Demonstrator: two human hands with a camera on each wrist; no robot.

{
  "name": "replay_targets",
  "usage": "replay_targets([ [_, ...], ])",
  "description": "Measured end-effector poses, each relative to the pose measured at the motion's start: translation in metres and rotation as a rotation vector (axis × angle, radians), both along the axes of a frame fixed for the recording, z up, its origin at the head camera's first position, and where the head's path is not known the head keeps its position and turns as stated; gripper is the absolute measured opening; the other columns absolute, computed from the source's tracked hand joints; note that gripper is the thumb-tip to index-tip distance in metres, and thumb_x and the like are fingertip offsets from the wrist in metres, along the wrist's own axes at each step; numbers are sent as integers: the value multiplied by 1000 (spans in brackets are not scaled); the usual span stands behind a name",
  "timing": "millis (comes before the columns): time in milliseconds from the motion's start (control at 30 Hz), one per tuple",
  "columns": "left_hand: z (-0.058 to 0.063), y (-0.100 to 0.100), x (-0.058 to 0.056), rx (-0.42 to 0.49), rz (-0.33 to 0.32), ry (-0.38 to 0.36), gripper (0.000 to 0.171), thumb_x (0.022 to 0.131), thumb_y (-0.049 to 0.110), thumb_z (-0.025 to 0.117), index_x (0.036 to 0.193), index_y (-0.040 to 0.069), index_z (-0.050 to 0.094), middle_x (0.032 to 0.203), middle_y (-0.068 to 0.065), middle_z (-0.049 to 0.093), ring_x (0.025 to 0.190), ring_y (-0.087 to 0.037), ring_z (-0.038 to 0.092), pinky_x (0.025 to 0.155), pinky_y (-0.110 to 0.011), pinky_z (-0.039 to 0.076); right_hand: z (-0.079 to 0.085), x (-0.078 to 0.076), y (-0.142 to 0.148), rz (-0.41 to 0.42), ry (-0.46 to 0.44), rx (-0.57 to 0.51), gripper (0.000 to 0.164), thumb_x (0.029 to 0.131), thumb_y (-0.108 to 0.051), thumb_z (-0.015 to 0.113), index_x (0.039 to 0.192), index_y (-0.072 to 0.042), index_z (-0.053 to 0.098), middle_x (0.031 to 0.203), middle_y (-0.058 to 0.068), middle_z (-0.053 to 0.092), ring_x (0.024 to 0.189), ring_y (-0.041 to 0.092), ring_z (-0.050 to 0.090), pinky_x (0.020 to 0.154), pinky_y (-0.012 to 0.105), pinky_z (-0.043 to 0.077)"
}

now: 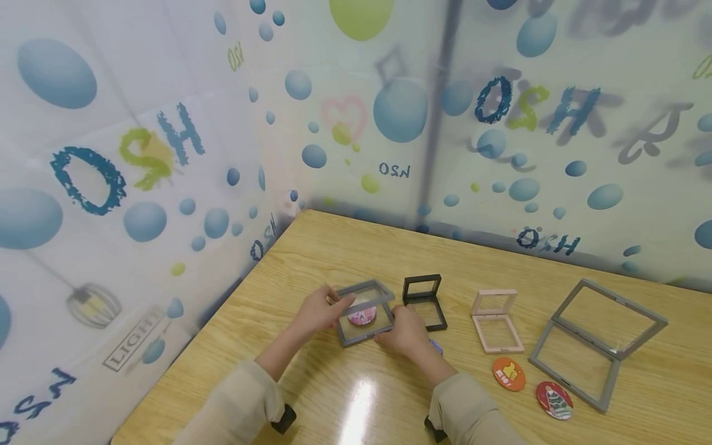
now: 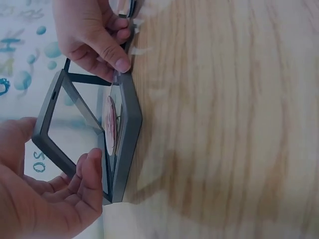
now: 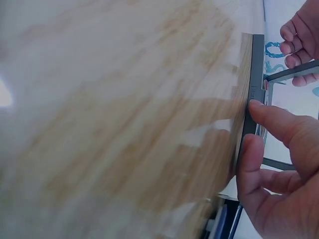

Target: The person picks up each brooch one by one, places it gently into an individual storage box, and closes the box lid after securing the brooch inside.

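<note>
A grey hinged display frame with clear film panes lies on the table, its lid tilted part way up. Inside, a pink round badge rests on the lower pane. My left hand pinches the lid at its left side, thumb and fingertips on opposite faces. With thumb and fingers, my right hand grips the right front corner of the base, as the right wrist view also shows. Under my right wrist, a blue badge is mostly hidden.
To the right stand open a small black frame, a pink frame and a larger grey frame. An orange badge and a red badge with a tree lie before them. A printed curtain borders the wooden table.
</note>
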State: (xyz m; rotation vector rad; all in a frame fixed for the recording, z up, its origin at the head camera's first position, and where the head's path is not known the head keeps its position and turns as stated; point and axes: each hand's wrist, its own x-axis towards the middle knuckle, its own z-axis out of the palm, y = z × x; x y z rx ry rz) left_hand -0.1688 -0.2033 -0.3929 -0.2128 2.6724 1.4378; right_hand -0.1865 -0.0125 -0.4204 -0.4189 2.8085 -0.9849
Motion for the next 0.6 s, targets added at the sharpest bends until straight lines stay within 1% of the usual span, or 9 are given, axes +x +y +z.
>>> replay_targets([
  [100,-3,0,2,-54,-39,-2,51,82,42,64,102,-3,51,80,-11,60,58,-21,61,52,-30,48,0,-1,1,7,-6,-21,49,62,-19,84,95,9,61,87,13,57,76,24,53,64,35,46],
  [200,-6,1,4,-89,-67,4,53,81,40,66,104,-5,50,80,-13,60,56,-19,61,50,-28,47,-1,-1,1,9,-17,-37,49,62,-16,83,97,10,61,89,14,58,79,25,54,67,37,47],
  [333,-8,2,5,-93,-76,0,53,80,39,68,105,-5,49,78,-12,59,55,-18,59,49,-27,46,-2,-2,1,0,-34,-56,49,62,-12,82,99,11,60,88,15,58,78,24,54,68,37,48],
  [400,-10,2,5,-100,-82,5,53,80,39,68,104,-4,48,76,-11,58,54,-17,58,49,-27,45,-3,-3,1,-5,-39,-66,47,62,-10,82,98,11,60,87,14,58,76,24,54,67,36,48],
  [600,-16,3,6,-192,-110,61,51,74,38,73,97,0,48,76,-9,55,63,-17,50,54,-28,40,-5,-4,2,-18,-11,-64,45,61,-8,81,94,11,58,82,14,57,74,25,55,66,37,49],
])
